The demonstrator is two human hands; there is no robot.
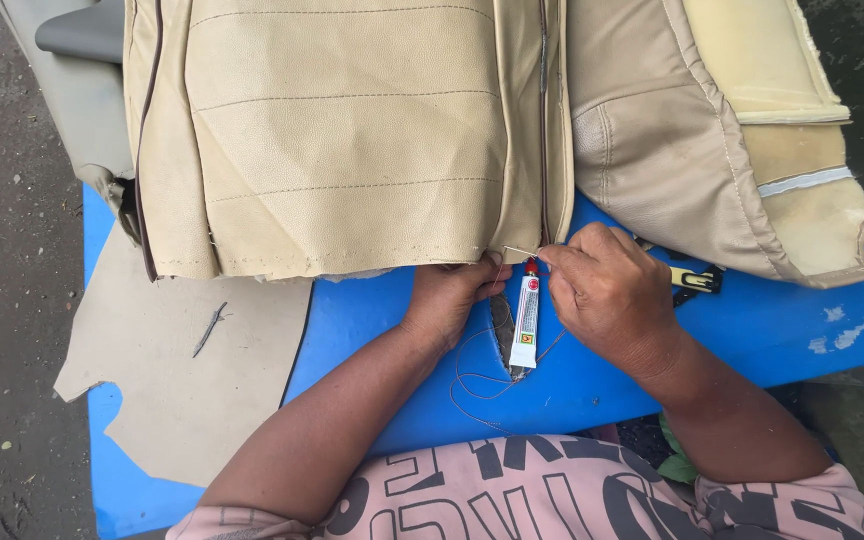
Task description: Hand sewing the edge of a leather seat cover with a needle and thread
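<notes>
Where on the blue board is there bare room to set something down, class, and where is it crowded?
Bare blue board lies right of the right hand, below the foam cushion. A smaller bare strip runs between the tan offcut and the left hand's forearm. It is crowded between the hands, where the glue tube, loose thread and the beige seat cover's edge meet.
</notes>
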